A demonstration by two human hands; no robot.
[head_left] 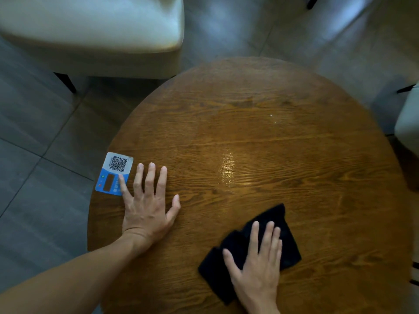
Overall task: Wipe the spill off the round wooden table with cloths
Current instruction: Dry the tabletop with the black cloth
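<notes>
The round wooden table (260, 123) fills the middle of the head view. A shiny wet streak (227, 169) glints near its centre. A black cloth (285, 243) lies flat on the near right part of the tabletop. My right hand (258, 266) presses down on the cloth with the fingers spread and pointing away from me. My left hand (147, 205) rests flat on the bare wood at the left, fingers apart, its little finger lying over the corner of a QR-code sticker. The wet streak is ahead of the cloth, apart from it.
A blue and white QR-code sticker (114, 173) sits at the table's left edge. A cream upholstered chair (95, 30) stands beyond the table at the upper left. Part of another pale chair (408, 123) shows at the right edge. Grey floor tiles (40, 155) surround the table.
</notes>
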